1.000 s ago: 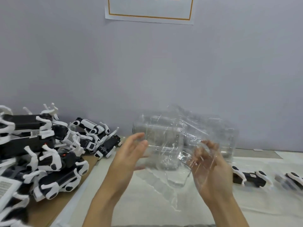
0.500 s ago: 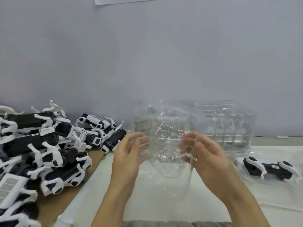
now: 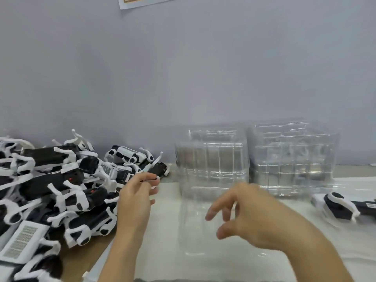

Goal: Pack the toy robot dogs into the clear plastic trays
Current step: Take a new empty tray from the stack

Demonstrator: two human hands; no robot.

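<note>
Left hand and right hand: fingers released and loosely spread, grasping nothing. Clear plastic trays stand stacked on the desk just beyond the right fingers. Toy robot dogs lie heaped immediately left of the left fingers.

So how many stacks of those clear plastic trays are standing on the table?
2. One stack of clear trays stands at the centre by the wall; the second stack is beside it, on its right. How many trays each holds cannot be told.

Plain grey wall with a paper notice above a white-covered table
</note>
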